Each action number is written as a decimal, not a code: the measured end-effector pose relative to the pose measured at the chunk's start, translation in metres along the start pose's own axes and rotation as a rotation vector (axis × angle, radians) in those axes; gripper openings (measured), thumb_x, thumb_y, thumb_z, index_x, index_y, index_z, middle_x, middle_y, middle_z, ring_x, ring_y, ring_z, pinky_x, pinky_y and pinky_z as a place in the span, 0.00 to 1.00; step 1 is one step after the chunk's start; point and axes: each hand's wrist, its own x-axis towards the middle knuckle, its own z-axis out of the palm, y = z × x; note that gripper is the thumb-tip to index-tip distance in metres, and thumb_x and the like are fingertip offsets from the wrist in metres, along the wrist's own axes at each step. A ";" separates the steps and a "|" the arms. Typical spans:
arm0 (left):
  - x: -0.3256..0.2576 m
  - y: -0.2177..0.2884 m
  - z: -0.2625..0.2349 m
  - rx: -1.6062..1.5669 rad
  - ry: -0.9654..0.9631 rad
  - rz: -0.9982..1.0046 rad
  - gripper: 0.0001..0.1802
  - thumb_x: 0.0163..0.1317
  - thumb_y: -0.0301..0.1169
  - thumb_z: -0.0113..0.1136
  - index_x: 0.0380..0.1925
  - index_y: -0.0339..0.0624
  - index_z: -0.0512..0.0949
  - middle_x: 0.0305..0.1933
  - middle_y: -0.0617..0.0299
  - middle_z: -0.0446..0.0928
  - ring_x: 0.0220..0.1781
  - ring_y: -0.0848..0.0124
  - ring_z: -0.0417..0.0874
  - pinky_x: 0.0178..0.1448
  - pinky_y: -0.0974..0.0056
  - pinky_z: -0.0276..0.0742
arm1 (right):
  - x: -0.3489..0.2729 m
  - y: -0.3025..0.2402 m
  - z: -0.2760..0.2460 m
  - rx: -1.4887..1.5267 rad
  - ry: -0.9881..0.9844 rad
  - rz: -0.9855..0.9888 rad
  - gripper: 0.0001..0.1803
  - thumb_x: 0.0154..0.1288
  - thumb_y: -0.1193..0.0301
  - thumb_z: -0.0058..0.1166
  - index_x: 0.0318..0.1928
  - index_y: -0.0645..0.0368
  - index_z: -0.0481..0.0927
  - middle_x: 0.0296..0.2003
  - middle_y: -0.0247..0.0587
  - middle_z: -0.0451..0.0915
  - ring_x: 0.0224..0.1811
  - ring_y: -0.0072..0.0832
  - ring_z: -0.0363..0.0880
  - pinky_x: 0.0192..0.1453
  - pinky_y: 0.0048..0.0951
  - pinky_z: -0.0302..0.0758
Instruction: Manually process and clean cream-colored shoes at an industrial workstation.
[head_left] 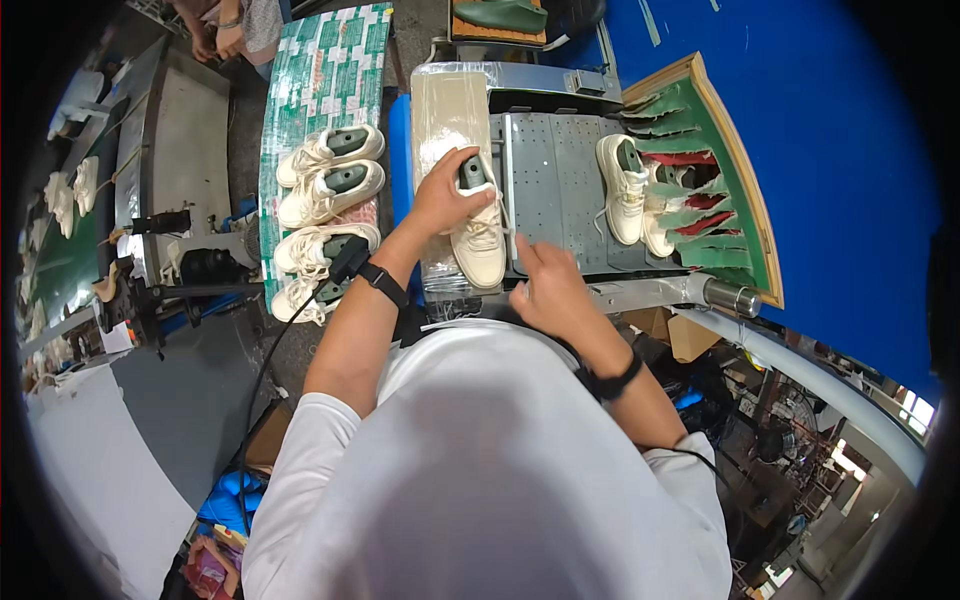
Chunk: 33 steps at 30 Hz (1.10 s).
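A cream lace-up sneaker (478,245) with a dark green shoe last (472,173) in its opening lies toe toward me on a film-wrapped board (440,110). My left hand (447,195) is closed around its heel and collar, thumb on the near side of the opening. Right of the shoe, my right hand (553,288) has the index finger stretched out and the thumb apart from it. A loose shoelace (506,215) runs from the sneaker to about that fingertip; no grip on it shows. Several similar sneakers (335,195) stand at the left on a green-and-white patterned board (325,70).
A grey perforated conveyor (555,180) runs right, carrying another sneaker (624,190). Beyond it, slit green curtain strips (715,200) hang in a wooden frame (745,170), partly covering more shoes. A metal roller (735,297) is at the near right. Another person's hands (225,40) show at the upper left.
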 end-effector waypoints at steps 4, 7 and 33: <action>0.009 -0.017 0.004 -0.054 -0.085 -0.004 0.46 0.57 0.42 0.81 0.75 0.47 0.72 0.79 0.37 0.68 0.83 0.47 0.67 0.83 0.54 0.65 | 0.009 -0.020 -0.030 0.178 -0.122 0.054 0.35 0.57 0.69 0.60 0.64 0.77 0.77 0.39 0.60 0.81 0.44 0.57 0.82 0.54 0.55 0.77; 0.013 -0.026 0.006 -0.043 -0.098 0.024 0.47 0.57 0.42 0.81 0.76 0.48 0.72 0.80 0.37 0.67 0.83 0.48 0.67 0.84 0.55 0.64 | 0.025 -0.009 -0.013 0.119 -0.051 0.046 0.35 0.56 0.70 0.60 0.64 0.78 0.75 0.40 0.60 0.81 0.45 0.55 0.82 0.53 0.56 0.77; 0.016 -0.017 0.007 -0.011 -0.083 0.071 0.48 0.54 0.42 0.84 0.75 0.49 0.73 0.77 0.42 0.70 0.80 0.49 0.71 0.81 0.56 0.68 | 0.033 -0.006 0.017 0.707 -0.242 0.182 0.33 0.60 0.73 0.57 0.68 0.71 0.77 0.46 0.51 0.80 0.49 0.45 0.81 0.56 0.39 0.78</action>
